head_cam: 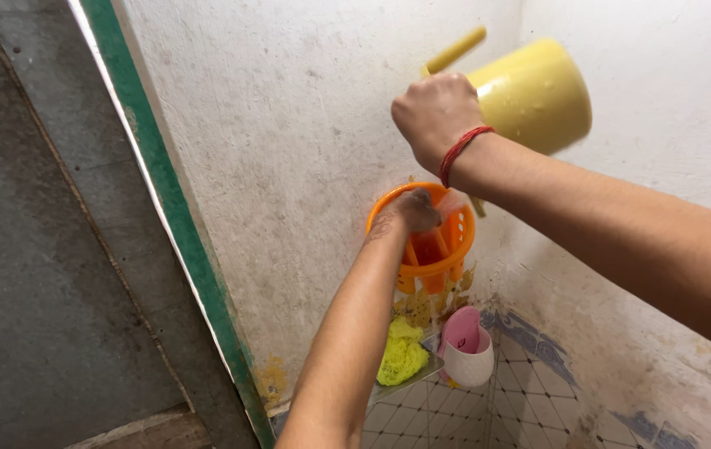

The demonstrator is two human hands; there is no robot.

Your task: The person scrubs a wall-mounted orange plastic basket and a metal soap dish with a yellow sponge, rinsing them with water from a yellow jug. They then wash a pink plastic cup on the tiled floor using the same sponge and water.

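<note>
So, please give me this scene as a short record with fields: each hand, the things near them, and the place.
right hand: grips the handle of a yellow mug, held tilted
left hand: reaches into the orange basket
basket: slotted, against the white wall
below: yellow-green scrubber and a white cup with a pink lid
floor: patterned tiles

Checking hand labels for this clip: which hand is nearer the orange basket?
Left. The left hand rests on the orange basket rim; the right hand is above it, gripping the yellow jug.
</note>
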